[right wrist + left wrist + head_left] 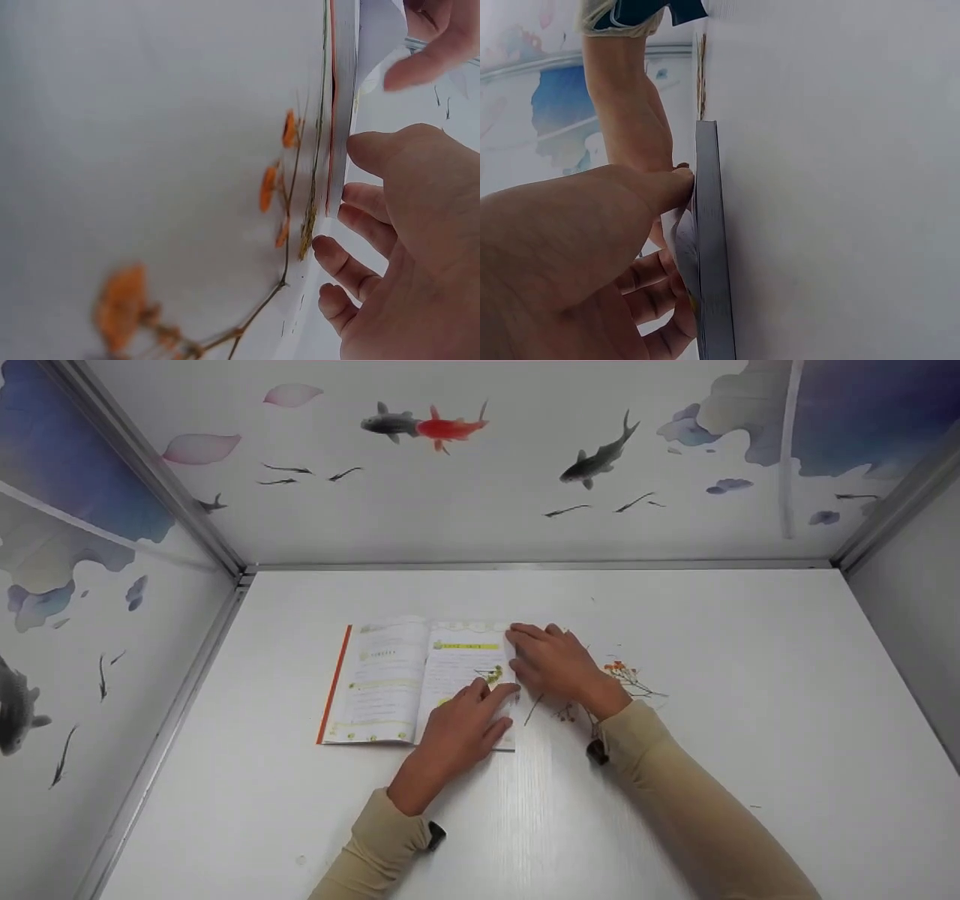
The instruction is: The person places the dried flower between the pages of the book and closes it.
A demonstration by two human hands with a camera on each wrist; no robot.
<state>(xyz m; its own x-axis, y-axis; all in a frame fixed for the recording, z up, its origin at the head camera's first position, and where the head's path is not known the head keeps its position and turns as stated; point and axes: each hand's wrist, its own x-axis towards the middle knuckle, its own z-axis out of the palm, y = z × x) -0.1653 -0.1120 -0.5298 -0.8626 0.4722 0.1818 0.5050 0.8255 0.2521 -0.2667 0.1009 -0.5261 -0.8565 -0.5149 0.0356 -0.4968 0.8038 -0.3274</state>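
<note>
An open book (379, 690) lies on the table, its right page partly covered by both hands. My left hand (465, 727) is over the lower right page, fingers spread and bent, fingertips near a small yellow-green sprig (493, 673). Between its thumb and fingers, a page (684, 238) bulges up from the thick page block (714, 247) in the left wrist view. My right hand (553, 664) lies along the book's upper right edge. In the right wrist view its thumb (371, 152) touches that edge, with the other fingers loosely bent around the corner.
Dried sprigs with orange flowers (619, 667) lie right of the book, partly under the right forearm. More thin stems (566, 712) are below the right wrist. White panels printed with fish (600, 457) stand behind the table and at the sides.
</note>
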